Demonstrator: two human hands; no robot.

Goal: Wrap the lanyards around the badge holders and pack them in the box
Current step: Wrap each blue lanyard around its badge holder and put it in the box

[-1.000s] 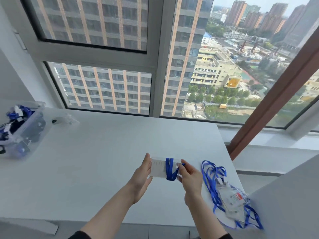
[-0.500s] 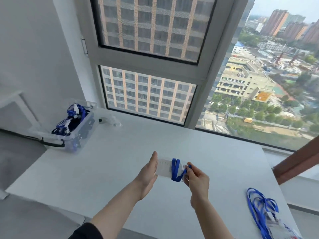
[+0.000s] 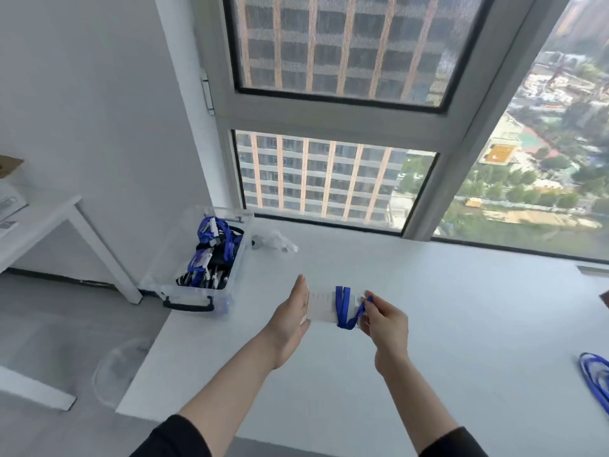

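Badge holder [image 3: 321, 305] above tabletop [image 3: 445, 324], left end hidden behind straight-fingered left grip [image 3: 290, 321]; blue lanyard [image 3: 342, 308] round it, pinched by right grip [image 3: 384, 319]. Loose lanyards [image 3: 596, 374] cut off at right edge. Clear box [image 3: 235, 272] well apart, leftward.

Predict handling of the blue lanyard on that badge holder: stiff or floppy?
Probably floppy: the lanyard lies in flat bands round the badge holder and sags toward the right hand. May unwind if released, since only that pinch holds its end.
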